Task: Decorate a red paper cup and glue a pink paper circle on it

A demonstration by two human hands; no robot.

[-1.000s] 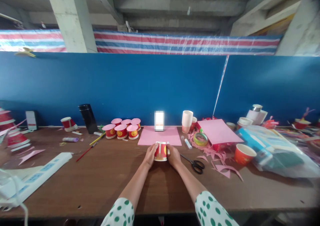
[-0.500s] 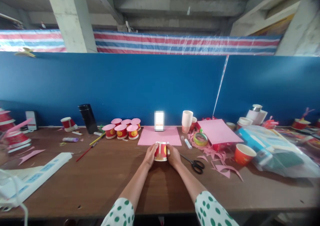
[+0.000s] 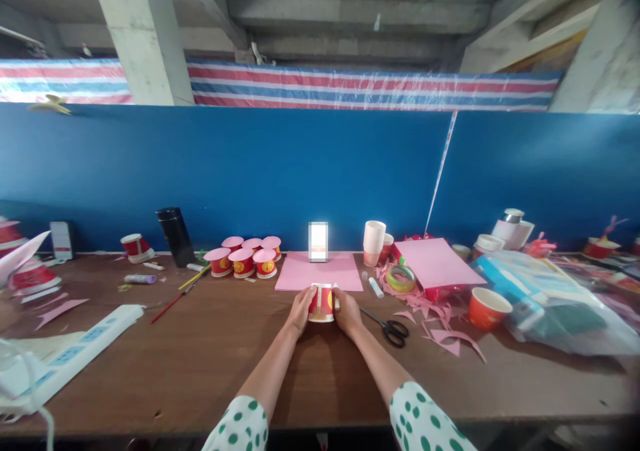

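A red paper cup [image 3: 321,303] with a yellow emblem stands upside down on the brown table [image 3: 210,364], just in front of a pink paper sheet [image 3: 320,272]. My left hand [image 3: 301,310] grips its left side and my right hand [image 3: 347,311] grips its right side, fingers curled round it. Black scissors [image 3: 393,329] lie just right of my right hand.
Several upside-down red cups [image 3: 243,258] stand at the back left. A white cup stack [image 3: 374,242], tape roll [image 3: 401,278], pink sheet [image 3: 436,263] and scraps, an upright orange cup [image 3: 487,308] and plastic bags [image 3: 545,301] lie right. A power strip [image 3: 75,356] lies left.
My hands and the cup have stayed put. At the far left edge a pale pink paper piece has moved into view over the red cups there.
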